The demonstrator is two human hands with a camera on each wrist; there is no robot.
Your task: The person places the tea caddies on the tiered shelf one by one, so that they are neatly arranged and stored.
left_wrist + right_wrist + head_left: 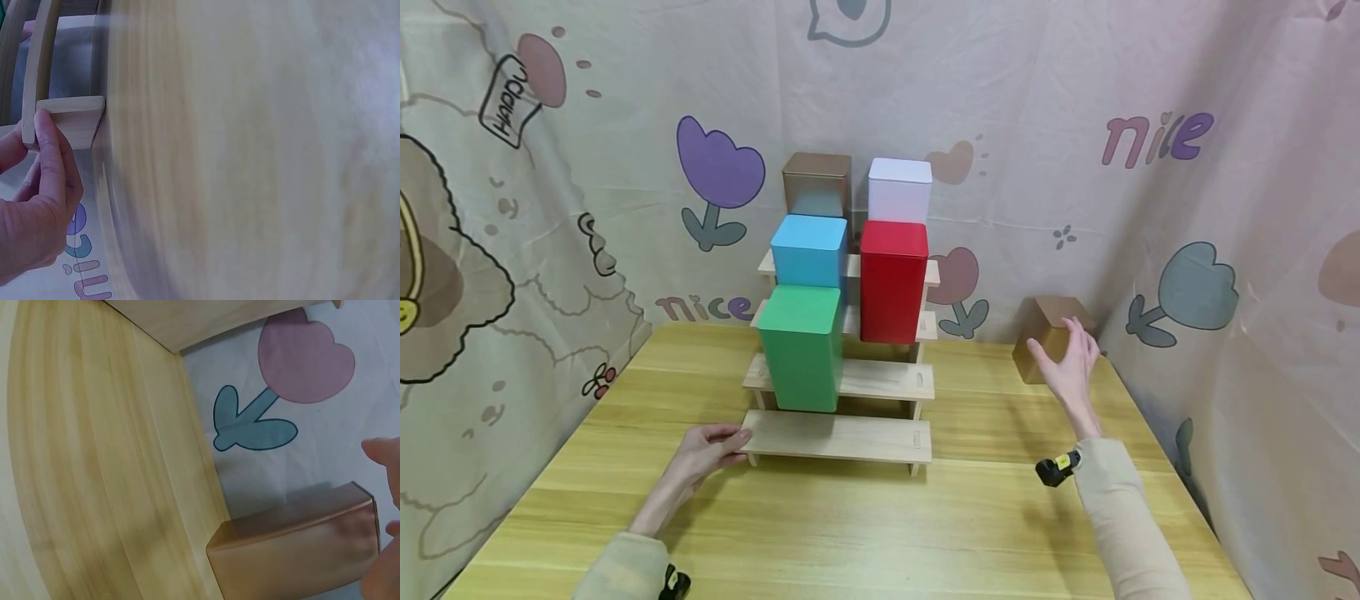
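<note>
My left hand (703, 450) pinches the left end of the lowest step of a pale wooden stepped stand (842, 435). The left wrist view shows the fingertips around that step's end (31, 87). At the right rear of the table, my right hand (1071, 371) has its thumb and fingers spread apart beside a brown box (1052, 310). In the right wrist view the fingers appear at the right edge, close to the upper end of the brown box (294, 556), with nothing held. A green box (801, 350) stands on the stand, above the lowest step.
Higher on the stand are a blue box (808, 250), a red box (893, 283), a second brown box (816, 179) and a pale lavender box (900, 192). A printed cloth (1015, 75) hangs behind and beside the wooden table (880, 533).
</note>
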